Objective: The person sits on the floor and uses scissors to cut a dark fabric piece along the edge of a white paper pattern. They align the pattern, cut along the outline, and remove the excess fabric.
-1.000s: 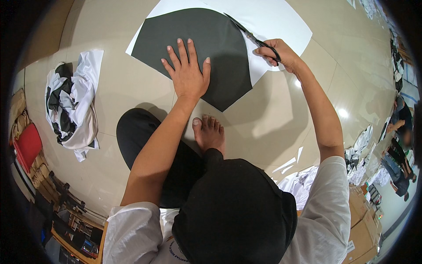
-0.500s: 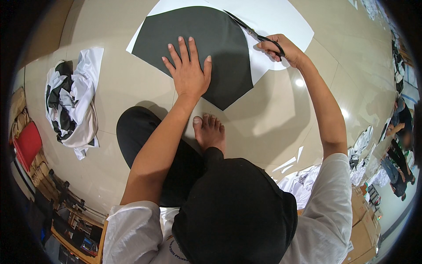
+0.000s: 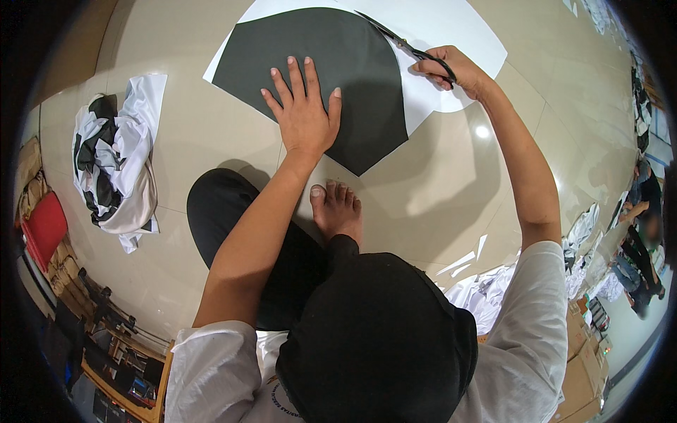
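Observation:
A dark grey, curved-edged piece [image 3: 367, 77] lies flat on a larger white sheet [image 3: 451, 25] on the floor; whether they are cloth or paper I cannot tell. My left hand [image 3: 305, 116] rests palm down on the grey piece, fingers spread. In my right hand [image 3: 455, 70] is a pair of black-handled scissors [image 3: 403, 44], fingers through the loops. Their long blades point away and to the left, along the grey piece's right curved edge. To the right of that edge, the white sheet shows a notch cut out toward the near side.
A heap of white and black cloth [image 3: 116, 162] lies on the tiled floor at left. Thin white scraps [image 3: 462, 264] and white cloth [image 3: 483, 299] are near my right side. Cardboard boxes [image 3: 582, 374] stand at lower right. Other people [image 3: 638, 261] are at the far right.
The scissors have shifted slightly farther away along the grey piece's edge, and my right hand has moved with them. My left hand stays pressed in nearly the same place.

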The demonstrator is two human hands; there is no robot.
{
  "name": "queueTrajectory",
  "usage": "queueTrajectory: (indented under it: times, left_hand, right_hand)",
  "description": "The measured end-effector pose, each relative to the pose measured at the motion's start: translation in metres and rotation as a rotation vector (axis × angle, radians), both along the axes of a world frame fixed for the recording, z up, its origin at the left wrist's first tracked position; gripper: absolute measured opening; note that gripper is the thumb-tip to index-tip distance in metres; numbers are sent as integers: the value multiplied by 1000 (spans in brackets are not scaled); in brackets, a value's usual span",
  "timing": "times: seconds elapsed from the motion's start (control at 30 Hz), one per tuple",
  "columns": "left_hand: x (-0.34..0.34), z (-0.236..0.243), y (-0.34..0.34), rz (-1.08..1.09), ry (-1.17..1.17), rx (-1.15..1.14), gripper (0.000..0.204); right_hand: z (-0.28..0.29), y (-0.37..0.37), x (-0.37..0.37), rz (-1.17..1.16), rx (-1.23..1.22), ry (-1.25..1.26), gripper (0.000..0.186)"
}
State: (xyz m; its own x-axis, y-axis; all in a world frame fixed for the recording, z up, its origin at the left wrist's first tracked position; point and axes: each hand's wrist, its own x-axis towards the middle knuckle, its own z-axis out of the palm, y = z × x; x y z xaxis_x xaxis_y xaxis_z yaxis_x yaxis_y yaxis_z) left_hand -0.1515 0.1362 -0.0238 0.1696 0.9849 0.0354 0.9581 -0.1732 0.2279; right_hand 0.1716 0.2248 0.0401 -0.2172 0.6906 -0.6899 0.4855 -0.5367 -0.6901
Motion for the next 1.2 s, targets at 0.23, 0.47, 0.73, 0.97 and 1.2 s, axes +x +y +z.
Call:
queueTrajectory:
  times: [0.23,0.47,0.73,0.97,1.2]
  left_hand:
    - [0,0,0,-1,-2,-5,79]
    - [0,0,0,1,-2,-10,79]
    - [0,-1,0,7,-2,-17,81]
    - [0,2,0,1,-8,-22,78]
    - [1,4,0,0,-9,-22,78]
  right_hand:
    - [-5,1,4,17,14,-17,33]
    - [-3,6,8,44,35,-39,32]
    - [4,13,0,47,18,-26,36]
    - [-1,16,-1,47,11,-12,34]
    - [-3,16,-1,64,45,-61,31]
